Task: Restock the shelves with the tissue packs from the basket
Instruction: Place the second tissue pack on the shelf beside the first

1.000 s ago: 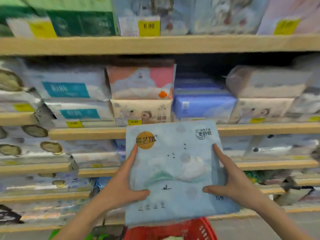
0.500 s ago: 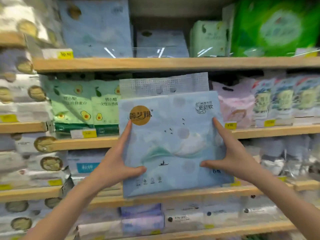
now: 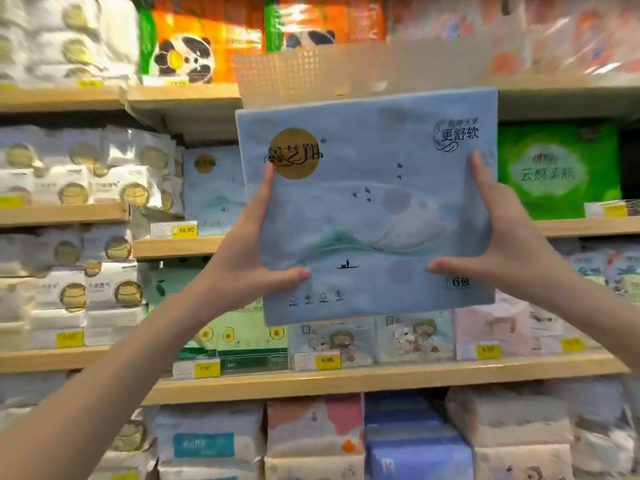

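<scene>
I hold a large light-blue tissue pack (image 3: 370, 209) with a gold round logo and a small boat print, upright and raised in front of the shelves. My left hand (image 3: 242, 258) grips its left edge, thumb across the front. My right hand (image 3: 495, 251) grips its right edge in the same way. Behind the pack's left side, an identical blue pack (image 3: 211, 192) stands on a wooden shelf (image 3: 173, 247). The basket is out of view.
Wooden shelves run across the whole view, packed with tissue packs: white ones with gold faces (image 3: 86, 168) at left, a green pack (image 3: 554, 171) at right, orange panda packs (image 3: 194, 46) on top, and pastel packs (image 3: 346, 341) below. Yellow price tags (image 3: 185, 231) line the edges.
Both hands have lifted the blue pack steadily upward, from above the red basket to the level of the higher shelves. The grip on it stays the same.
</scene>
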{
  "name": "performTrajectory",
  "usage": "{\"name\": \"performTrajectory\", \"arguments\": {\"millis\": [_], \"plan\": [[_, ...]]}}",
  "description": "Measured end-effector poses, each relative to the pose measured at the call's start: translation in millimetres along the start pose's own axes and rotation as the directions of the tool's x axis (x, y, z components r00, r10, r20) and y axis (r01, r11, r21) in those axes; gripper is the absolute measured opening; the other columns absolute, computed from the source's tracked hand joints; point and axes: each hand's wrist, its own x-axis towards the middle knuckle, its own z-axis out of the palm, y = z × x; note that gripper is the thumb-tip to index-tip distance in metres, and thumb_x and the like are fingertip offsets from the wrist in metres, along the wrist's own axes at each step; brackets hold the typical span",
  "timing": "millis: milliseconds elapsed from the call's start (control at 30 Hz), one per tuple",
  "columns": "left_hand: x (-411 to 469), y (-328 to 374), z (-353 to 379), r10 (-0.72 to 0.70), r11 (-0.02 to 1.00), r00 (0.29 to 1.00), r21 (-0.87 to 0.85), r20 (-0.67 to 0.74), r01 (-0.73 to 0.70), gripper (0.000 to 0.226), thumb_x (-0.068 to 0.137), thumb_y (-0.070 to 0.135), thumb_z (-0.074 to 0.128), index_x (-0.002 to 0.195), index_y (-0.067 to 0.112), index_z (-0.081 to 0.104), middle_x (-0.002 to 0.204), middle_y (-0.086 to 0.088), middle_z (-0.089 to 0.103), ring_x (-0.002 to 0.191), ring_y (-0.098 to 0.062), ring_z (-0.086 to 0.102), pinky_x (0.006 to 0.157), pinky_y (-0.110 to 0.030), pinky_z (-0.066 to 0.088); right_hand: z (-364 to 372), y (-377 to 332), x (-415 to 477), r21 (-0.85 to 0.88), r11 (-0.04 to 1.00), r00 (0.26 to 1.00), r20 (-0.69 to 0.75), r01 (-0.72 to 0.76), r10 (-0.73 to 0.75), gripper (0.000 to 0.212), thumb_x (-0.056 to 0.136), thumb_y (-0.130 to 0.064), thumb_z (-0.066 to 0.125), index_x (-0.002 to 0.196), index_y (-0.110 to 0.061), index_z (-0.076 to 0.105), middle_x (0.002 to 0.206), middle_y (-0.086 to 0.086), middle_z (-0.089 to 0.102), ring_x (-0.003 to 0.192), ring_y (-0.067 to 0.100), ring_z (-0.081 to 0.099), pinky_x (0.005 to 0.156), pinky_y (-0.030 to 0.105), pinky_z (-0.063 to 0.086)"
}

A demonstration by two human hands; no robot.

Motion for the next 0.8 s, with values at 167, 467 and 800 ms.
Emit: {"name": "performTrajectory", "arguments": {"millis": [167, 467, 800], "plan": [[52.3, 2.4, -5.5, 0.106, 0.987, 0.992, 0.131, -0.063, -0.097, 0.116, 0.067, 0.032, 0.077, 0.141, 0.043, -0.012, 0.157, 0.008, 0.011, 0.142, -0.004, 0.021, 0.115, -0.035, 0.028, -11.6, 14.9, 48.4, -0.039, 0.995, 0.994, -0.060, 0.087, -0.089, 0.128, 0.054, -0.023, 0.084, 0.144, -0.025, -0.007, 0.138, 0.020, 0.028, 0.125, 0.019, 0.028, 0.094, 0.011, 0.017], [140.3, -17.6, 14.7, 0.234, 0.921, 0.964, 0.346, -0.123, -0.179, 0.125, 0.068, 0.024, 0.079, 0.145, 0.021, -0.020, 0.153, -0.005, 0.015, 0.142, -0.015, 0.021, 0.114, -0.043, 0.028, -2.7, 68.5, 120.4, 0.023, 0.991, 0.971, -0.200, 0.135, -0.128, 0.132, 0.055, -0.012, 0.085, 0.143, -0.031, -0.011, 0.135, 0.017, 0.023, 0.124, 0.030, 0.038, 0.101, 0.032, 0.030], [194.8, -65.1, 39.1, 0.282, 0.847, 0.938, 0.512, -0.203, -0.143, 0.122, 0.071, 0.015, 0.079, 0.145, 0.010, -0.018, 0.151, -0.017, 0.014, 0.142, -0.024, 0.017, 0.114, -0.037, 0.021, 39.9, 121.8, 179.1, 0.017, 0.974, 0.933, -0.292, 0.224, -0.210, 0.128, 0.060, -0.012, 0.083, 0.142, -0.028, -0.014, 0.142, 0.019, 0.013, 0.128, 0.034, 0.036, 0.104, 0.043, 0.033]]}}
